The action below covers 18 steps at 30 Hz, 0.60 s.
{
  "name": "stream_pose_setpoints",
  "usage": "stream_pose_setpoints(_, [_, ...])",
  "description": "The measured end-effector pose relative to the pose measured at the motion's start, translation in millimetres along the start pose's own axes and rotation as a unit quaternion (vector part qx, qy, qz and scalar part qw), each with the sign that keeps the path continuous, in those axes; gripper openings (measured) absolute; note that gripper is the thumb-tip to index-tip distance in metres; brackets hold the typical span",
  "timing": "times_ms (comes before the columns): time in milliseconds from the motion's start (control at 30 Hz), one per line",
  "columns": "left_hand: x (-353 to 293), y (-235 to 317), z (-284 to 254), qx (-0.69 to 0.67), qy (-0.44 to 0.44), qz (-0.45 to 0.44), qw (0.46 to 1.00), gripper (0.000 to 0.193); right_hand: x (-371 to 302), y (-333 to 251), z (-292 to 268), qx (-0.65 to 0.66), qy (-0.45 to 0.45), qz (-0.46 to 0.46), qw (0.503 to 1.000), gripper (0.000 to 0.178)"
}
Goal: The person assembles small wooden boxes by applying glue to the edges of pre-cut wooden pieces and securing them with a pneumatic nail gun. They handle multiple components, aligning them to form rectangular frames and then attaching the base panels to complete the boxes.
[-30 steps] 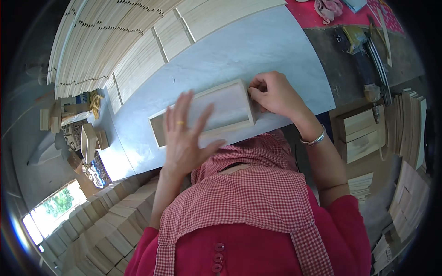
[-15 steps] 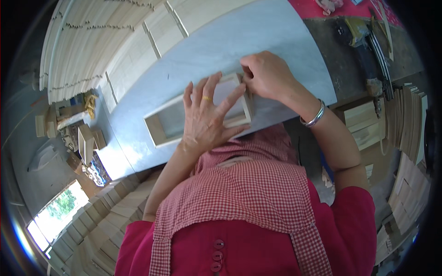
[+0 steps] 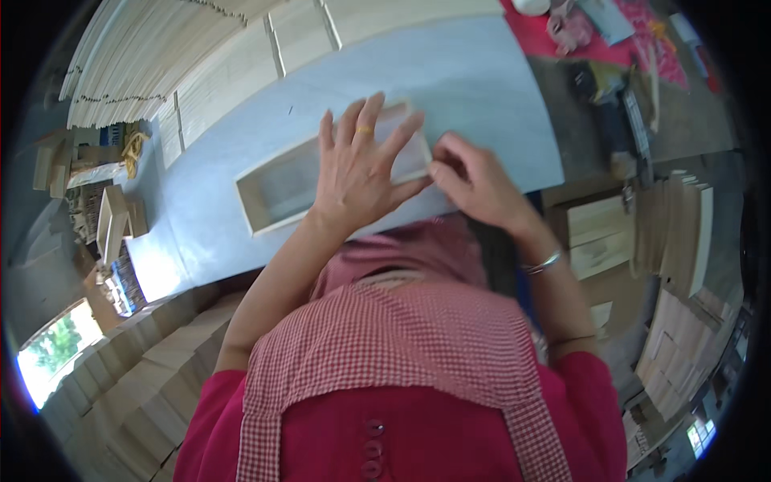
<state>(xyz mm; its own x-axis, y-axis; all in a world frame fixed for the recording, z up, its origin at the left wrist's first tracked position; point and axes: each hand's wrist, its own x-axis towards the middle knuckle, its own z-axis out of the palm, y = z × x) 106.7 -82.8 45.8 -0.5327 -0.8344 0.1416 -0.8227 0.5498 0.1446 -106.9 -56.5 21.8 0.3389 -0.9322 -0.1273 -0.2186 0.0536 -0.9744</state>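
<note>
An oblong pale wooden frame (image 3: 249, 210) lies tilted on the bluish-white tabletop; whether it has a bottom is unclear. My left hand (image 3: 353, 173) is spread flat across its right half, fingers reaching toward the far side and thumb along the near edge. A yellow ring is on one finger. Beside the frame's right end, near its near corner, my right hand (image 3: 474, 177) has thumb and fingers curled together. What they pinch, if anything, is hidden. A silver bangle circles the right wrist.
Long pale wooden boards (image 3: 161, 48) are stacked beyond the table. A small wooden box (image 3: 112, 225) stands at its left end. Dark tools (image 3: 598, 112) lie at the right, with stacked wooden pieces (image 3: 683, 233) nearer. Many wooden blocks (image 3: 152, 369) fill the lower left.
My right hand has moved from the far right corner of the frame down toward its near right corner. The left hand keeps its spread across the frame. The whole view has shifted slightly.
</note>
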Motion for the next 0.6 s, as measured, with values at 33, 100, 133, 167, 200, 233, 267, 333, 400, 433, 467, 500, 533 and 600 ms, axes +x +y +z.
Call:
stream_pose_setpoints(33, [-2.1, 0.0, 0.5, -0.002, 0.001, -0.002, 1.0, 0.082, 2.8, 6.9, 0.9, -0.001, 0.009, -0.009, 1.0, 0.023])
stream_pose_setpoints(100, [0.0, 1.1, 0.0, -0.006, 0.002, -0.009, 1.0, 0.083, 0.0, -0.3, 2.2, -0.035, 0.022, -0.017, 0.999, 0.024])
stream_pose_setpoints(133, [-2.5, 0.3, -0.7, -0.008, -0.004, -0.01, 1.0, 0.085, 0.0, -3.1, 0.8, -0.037, 0.0, -0.009, 0.999, 0.023])
stream_pose_setpoints(167, [-2.6, 0.9, -4.3, -0.01, -0.01, -0.013, 1.0, 0.086, 4.7, -7.7, -6.3, -0.038, -0.022, -0.001, 0.999, 0.022])
stream_pose_setpoints(200, [-3.5, 2.1, -8.0, -0.025, 0.005, -0.012, 1.0, 0.086, 11.2, -10.5, -20.7, -0.052, -0.081, 0.03, 0.995, 0.021])
stream_pose_setpoints(233, [-7.0, 3.3, -11.5, -0.038, 0.016, -0.013, 0.999, 0.085, 21.4, -8.8, -35.2, -0.1, -0.001, -0.022, 0.995, 0.023])
stream_pose_setpoints(267, [-10.5, 3.5, -15.8, -0.05, 0.026, -0.016, 0.998, 0.085, 38.9, -5.7, -53.3, -0.145, 0.077, -0.076, 0.984, 0.026])
stream_pose_setpoints(333, [-25.3, 2.7, -24.7, -0.089, 0.078, -0.005, 0.993, 0.072, 77.6, 5.2, -100.4, -0.236, 0.243, -0.146, 0.93, 0.033])
stream_pose_setpoints(400, [-44.0, 4.8, -35.3, -0.133, 0.154, 0.005, 0.979, 0.029, 127.4, 19.5, -161.8, -0.385, 0.403, -0.217, 0.801, 0.044])
stream_pose_setpoints(433, [-53.7, 6.6, -39.7, -0.129, 0.162, -0.01, 0.978, 0.022, 148.7, 31.6, -187.4, -0.476, 0.465, -0.264, 0.698, 0.05])
stream_pose_setpoints(467, [-62.9, 6.5, -42.1, -0.126, 0.17, -0.024, 0.977, 0.015, 165.5, 45.5, -206.9, -0.496, 0.461, -0.215, 0.704, 0.055])
stream_pose_setpoints(500, [-72.3, 6.2, -44.4, -0.121, 0.176, -0.041, 0.976, 0.011, 182.1, 59.5, -220.5, -0.511, 0.455, -0.165, 0.71, 0.06])
stream_pose_setpoints(533, [-83.2, 5.7, -44.6, -0.129, 0.185, -0.073, 0.972, 0.01, 196.2, 59.1, -223.2, -0.524, 0.444, -0.119, 0.717, 0.064])
stream_pose_setpoints(600, [-101.1, 4.1, -41.7, -0.145, 0.201, -0.136, 0.959, 0.01, 211.4, 53.1, -223.0, -0.485, 0.409, -0.006, 0.773, 0.07])
